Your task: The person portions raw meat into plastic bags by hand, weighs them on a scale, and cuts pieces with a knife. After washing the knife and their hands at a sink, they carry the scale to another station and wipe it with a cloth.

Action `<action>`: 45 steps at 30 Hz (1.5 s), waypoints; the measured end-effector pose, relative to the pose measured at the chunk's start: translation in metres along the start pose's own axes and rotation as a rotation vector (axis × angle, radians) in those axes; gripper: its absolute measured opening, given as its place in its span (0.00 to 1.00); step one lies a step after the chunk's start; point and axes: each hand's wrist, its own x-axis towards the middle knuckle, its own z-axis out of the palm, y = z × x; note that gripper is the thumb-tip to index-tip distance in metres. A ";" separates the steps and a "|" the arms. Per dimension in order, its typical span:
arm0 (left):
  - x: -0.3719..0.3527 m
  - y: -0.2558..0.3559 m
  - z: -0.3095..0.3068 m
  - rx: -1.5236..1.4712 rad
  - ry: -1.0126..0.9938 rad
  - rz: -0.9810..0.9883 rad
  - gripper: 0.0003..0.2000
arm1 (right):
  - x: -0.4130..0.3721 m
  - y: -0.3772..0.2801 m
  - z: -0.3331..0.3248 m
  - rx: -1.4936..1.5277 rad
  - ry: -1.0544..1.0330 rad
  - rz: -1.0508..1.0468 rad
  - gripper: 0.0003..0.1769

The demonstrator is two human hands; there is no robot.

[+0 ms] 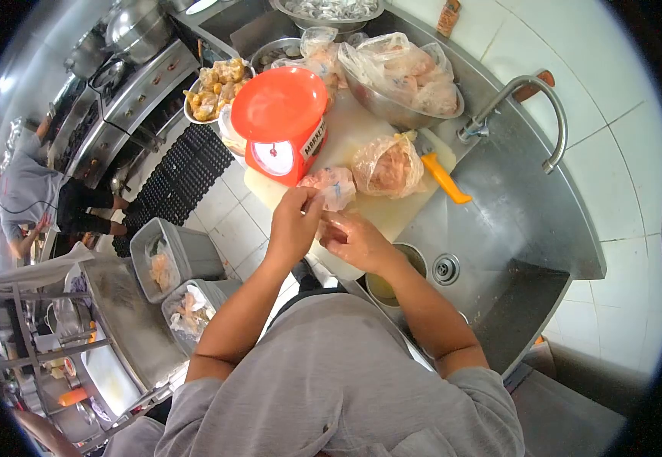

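A small clear plastic bag [334,187] with pinkish contents lies on the white cutting board [403,213]. My left hand [296,221] is closed at the bag's near end, fingertips pinched together. Close beside it, my right hand [355,238] has its fingers curled in toward the same end of the bag. Just beyond stands a red kitchen scale [279,103] with a round dish and white dial. To the right sits a larger clear bag of raw meat [388,166]. Next to that bag rests a knife with a yellow handle [445,180].
A steel sink [498,198] with a curved faucet [563,126] is on the right. Behind the board stand a metal bowl of bagged meat [407,107] and a bowl of yellowish pieces [197,114]. Lined bins [193,247] stand at left; another person [33,186] is near the stove.
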 end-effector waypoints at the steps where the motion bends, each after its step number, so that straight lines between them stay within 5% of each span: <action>1: 0.002 -0.001 -0.002 0.004 0.051 0.041 0.08 | 0.000 -0.006 0.000 0.147 0.028 0.082 0.15; 5: -0.002 0.008 -0.002 0.093 0.143 0.203 0.06 | 0.013 -0.017 -0.009 0.564 0.076 0.421 0.13; 8: -0.002 0.009 0.003 0.170 0.146 0.407 0.06 | 0.029 -0.014 -0.013 1.115 0.067 0.471 0.13; 10: 0.007 0.012 0.002 0.201 0.192 0.523 0.06 | 0.039 -0.012 -0.008 1.084 0.153 0.455 0.13; 14: 0.023 0.018 -0.012 0.039 0.162 0.255 0.06 | 0.052 0.000 -0.007 0.808 0.175 0.366 0.12; 20: 0.045 0.051 -0.034 -0.176 0.012 -0.054 0.09 | 0.038 -0.068 -0.080 0.052 0.078 0.159 0.13; 23: 0.061 0.060 -0.037 -0.139 0.037 0.165 0.09 | 0.032 -0.055 -0.094 -0.013 0.275 0.048 0.14; 29: 0.108 0.126 -0.099 -0.486 -0.003 0.240 0.10 | 0.008 -0.056 -0.114 0.331 0.419 0.120 0.12; 36: 0.152 0.166 -0.132 -0.416 0.136 0.271 0.10 | -0.020 -0.027 -0.098 0.273 0.188 0.259 0.13; 45: 0.189 0.099 -0.106 -0.385 0.234 0.246 0.11 | -0.039 -0.013 -0.088 0.201 0.112 0.321 0.15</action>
